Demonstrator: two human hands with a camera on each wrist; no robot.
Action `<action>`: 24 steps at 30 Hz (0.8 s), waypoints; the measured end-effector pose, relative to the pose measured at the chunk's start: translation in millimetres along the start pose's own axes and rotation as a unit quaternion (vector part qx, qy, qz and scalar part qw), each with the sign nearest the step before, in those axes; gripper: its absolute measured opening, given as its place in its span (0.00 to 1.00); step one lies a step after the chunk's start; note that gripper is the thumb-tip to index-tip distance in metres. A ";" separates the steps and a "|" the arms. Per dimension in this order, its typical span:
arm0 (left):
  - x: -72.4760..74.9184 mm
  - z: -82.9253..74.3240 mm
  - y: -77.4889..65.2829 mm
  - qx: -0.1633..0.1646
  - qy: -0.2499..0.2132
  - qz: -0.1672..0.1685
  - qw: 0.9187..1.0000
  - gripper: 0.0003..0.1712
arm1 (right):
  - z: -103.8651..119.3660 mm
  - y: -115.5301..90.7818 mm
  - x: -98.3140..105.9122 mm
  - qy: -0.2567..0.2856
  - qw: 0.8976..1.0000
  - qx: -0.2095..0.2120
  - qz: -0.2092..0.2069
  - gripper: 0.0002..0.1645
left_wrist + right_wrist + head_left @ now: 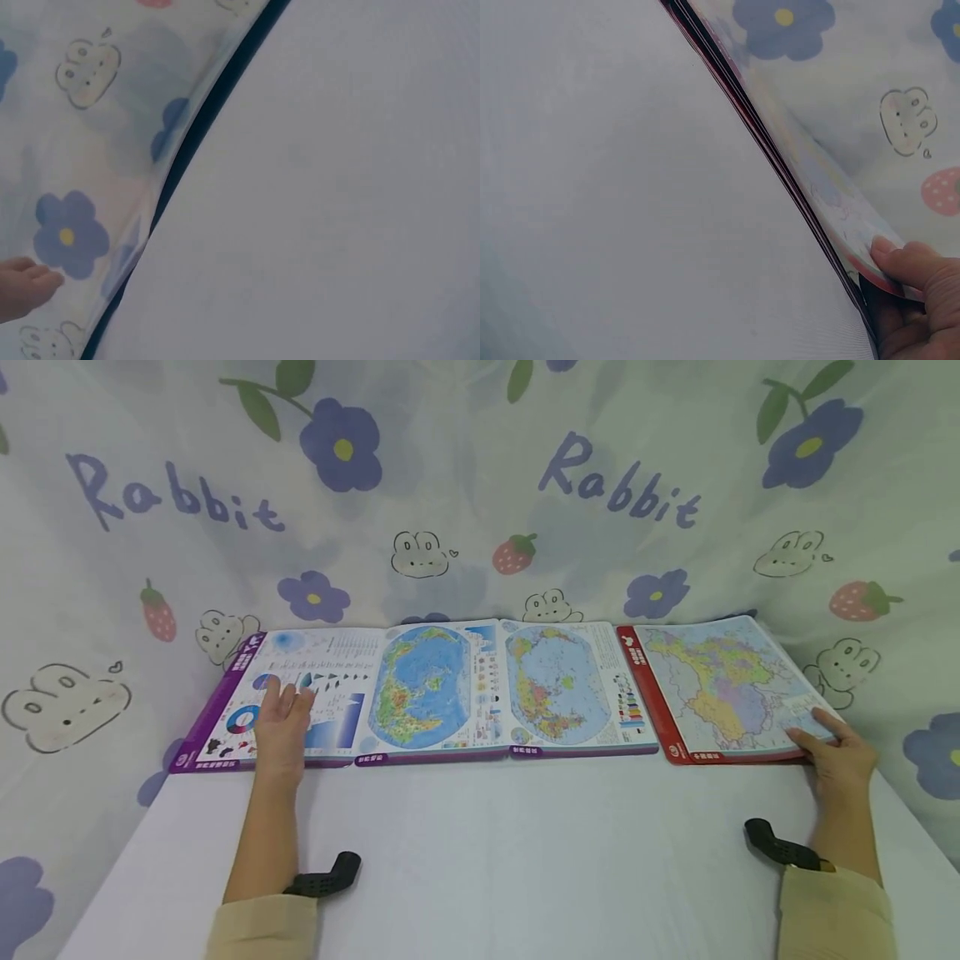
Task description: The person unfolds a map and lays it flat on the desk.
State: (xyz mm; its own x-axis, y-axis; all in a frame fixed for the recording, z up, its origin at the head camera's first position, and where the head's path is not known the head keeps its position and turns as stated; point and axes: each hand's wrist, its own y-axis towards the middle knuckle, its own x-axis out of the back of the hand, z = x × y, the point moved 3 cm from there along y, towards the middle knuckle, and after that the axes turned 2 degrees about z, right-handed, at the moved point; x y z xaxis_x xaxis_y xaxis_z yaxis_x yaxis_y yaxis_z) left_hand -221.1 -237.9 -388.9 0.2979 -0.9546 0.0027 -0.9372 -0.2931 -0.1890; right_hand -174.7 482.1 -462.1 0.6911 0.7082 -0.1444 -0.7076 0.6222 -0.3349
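Nearest, two beige sleeves (262, 931) end on the forearms behind the grips, and a black wrist device (330, 877) juts inward behind the left grip, with a matching one behind the right. The white worktop (517, 852) spreads between the two forearms. The right grip (846, 756) pinches the near right corner of the red-edged map (705, 693), thumb on top and fingers beneath; the rest of that map lies ahead and to the left of this grip. The left grip (281, 727) is loose and holds nothing, its fingers over the purple-edged chart sheet (330, 652); whether they touch it cannot be told. To the right of the left grip lie the blue relief world map (423, 689) and, farther right, the many-coloured world map (558, 685), just left of the red-edged map. Beyond both grips hangs patterned fabric (465, 460) with rabbits, flowers and strawberries.
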 end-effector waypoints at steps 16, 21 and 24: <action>-65.0 5.3 -12.9 -0.057 0.024 0.102 0.993 0.51 | 0.3 -2.3 -0.1 -0.013 1.000 0.009 -0.002 0.46; -82.4 2.1 -20.4 -0.070 0.037 0.130 0.988 0.51 | -1.2 -4.6 -1.4 -0.034 0.999 0.008 -0.003 0.49; -94.3 0.3 -22.1 -0.083 0.045 0.148 0.984 0.51 | -0.8 -3.8 -0.5 -0.053 0.999 0.008 -0.002 0.50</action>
State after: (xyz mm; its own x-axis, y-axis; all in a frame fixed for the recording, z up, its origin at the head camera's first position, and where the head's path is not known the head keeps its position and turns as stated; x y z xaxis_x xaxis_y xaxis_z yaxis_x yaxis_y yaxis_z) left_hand -228.4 -141.4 -385.3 -0.0037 -0.9982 0.0601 -0.9995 0.0019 -0.0307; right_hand -172.2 479.1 -461.4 0.6747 0.7368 -0.0428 -0.7079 0.6296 -0.3201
